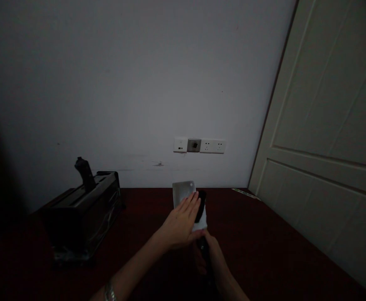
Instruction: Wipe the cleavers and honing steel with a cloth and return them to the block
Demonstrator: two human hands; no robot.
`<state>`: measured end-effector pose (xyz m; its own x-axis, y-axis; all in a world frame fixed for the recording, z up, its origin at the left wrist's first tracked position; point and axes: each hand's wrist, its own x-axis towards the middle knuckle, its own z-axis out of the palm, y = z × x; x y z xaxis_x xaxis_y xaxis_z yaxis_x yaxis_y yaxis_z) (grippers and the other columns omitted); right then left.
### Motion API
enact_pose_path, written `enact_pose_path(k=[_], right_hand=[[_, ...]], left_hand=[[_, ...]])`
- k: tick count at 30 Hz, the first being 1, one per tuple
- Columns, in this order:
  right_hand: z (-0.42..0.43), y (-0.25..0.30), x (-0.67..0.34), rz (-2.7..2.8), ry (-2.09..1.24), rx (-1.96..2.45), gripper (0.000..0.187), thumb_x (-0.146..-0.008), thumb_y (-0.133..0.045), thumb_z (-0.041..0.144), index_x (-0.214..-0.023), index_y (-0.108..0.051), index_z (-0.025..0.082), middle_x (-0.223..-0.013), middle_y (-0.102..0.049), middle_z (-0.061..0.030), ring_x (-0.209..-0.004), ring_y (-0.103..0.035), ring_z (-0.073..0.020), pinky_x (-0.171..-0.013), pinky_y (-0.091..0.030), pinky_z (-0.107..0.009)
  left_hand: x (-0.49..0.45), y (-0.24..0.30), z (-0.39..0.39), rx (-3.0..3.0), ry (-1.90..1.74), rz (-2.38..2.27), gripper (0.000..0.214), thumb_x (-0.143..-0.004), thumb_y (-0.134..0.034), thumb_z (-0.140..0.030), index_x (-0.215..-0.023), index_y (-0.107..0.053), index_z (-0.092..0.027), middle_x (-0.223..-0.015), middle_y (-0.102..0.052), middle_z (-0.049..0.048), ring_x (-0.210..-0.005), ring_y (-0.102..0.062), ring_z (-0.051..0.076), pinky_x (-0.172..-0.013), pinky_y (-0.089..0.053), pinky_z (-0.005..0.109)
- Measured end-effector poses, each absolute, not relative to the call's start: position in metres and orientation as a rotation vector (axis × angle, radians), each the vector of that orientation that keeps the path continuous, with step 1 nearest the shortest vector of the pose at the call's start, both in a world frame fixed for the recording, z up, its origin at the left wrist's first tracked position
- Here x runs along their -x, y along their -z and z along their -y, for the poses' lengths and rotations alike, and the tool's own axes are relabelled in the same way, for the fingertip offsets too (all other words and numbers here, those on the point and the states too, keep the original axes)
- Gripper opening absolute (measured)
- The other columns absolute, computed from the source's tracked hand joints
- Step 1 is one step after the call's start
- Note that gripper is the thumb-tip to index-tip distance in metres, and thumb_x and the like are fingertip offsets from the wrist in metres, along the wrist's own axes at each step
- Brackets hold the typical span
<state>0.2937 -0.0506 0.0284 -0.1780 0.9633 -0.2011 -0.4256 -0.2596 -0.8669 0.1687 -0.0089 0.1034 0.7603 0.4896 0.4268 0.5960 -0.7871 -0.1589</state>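
Observation:
A cleaver with a broad grey blade and a hole near its upper corner is held up above the table. My right hand is closed around its black handle. Flat across the blade lies my left hand, its fingers stretched out together and its thumb near the handle end. A black piece shows beside the left fingertips, with a white piece below it. Whether these are one cloth or separate things I cannot tell. The left hand covers much of the blade.
On the left of the dark red table stands a black knife block with a black handle sticking up. Wall sockets are behind the table. A pale panelled door borders the right, near a patterned strip.

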Motion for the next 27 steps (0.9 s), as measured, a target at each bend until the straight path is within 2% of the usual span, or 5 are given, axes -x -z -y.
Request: enact_pose_path(k=[7, 16, 21, 23, 27], right_hand=[[0.046, -0.014, -0.273, 0.776, -1.776, 1.115, 0.066, -0.069, -0.032, 0.078, -0.048, -0.046, 0.017, -0.030, -0.037, 0.0037, -0.023, -0.033, -0.0067, -0.027, -0.025, -0.018], [0.051, 0.000, -0.290, 0.854, -1.678, 0.951, 0.055, -0.078, -0.045, 0.060, -0.048, -0.052, 0.014, -0.037, -0.044, 0.0001, -0.031, -0.039, -0.0097, -0.032, -0.033, -0.023], [0.056, 0.002, -0.293, 0.863, -1.637, 0.979, 0.028, -0.086, -0.050, 0.036, -0.100, -0.057, 0.012, -0.092, -0.061, -0.0047, -0.073, -0.059, -0.0137, -0.063, -0.051, -0.030], [0.056, 0.001, -0.288, 0.867, -1.627, 0.988, 0.032, -0.086, -0.049, 0.041, -0.092, -0.059, 0.012, -0.085, -0.062, -0.0060, -0.069, -0.060, -0.0151, -0.057, -0.050, -0.028], [0.053, 0.000, -0.277, 0.878, -1.623, 1.008, 0.057, -0.074, -0.046, 0.066, -0.052, -0.055, 0.015, -0.043, -0.050, -0.0023, -0.037, -0.048, -0.0114, -0.033, -0.033, -0.021]], left_hand=[[-0.149, -0.120, -0.007, 2.474, 0.619, 1.012, 0.076, -0.087, -0.025, -0.057, -0.140, -0.013, -0.003, -0.147, -0.006, 0.0173, -0.135, 0.001, 0.024, -0.109, -0.013, 0.038], [-0.174, -0.112, 0.033, 2.503, 0.453, 0.804, 0.080, -0.084, -0.026, -0.063, -0.140, -0.017, -0.006, -0.148, -0.011, 0.0139, -0.136, -0.001, 0.023, -0.108, -0.017, 0.035], [-0.179, -0.114, 0.039, 2.459, 0.495, 0.806, 0.077, -0.085, -0.025, -0.061, -0.139, -0.020, -0.007, -0.148, -0.011, 0.0124, -0.136, -0.001, 0.022, -0.109, -0.016, 0.034], [-0.174, -0.118, 0.034, 2.417, 0.511, 0.841, 0.078, -0.085, -0.026, -0.061, -0.139, -0.019, -0.006, -0.148, -0.011, 0.0131, -0.136, -0.001, 0.023, -0.109, -0.017, 0.036], [-0.163, -0.125, 0.023, 2.330, 0.540, 0.930, 0.077, -0.086, -0.027, -0.059, -0.139, -0.018, -0.005, -0.147, -0.011, 0.0156, -0.136, -0.002, 0.025, -0.108, -0.018, 0.040]])
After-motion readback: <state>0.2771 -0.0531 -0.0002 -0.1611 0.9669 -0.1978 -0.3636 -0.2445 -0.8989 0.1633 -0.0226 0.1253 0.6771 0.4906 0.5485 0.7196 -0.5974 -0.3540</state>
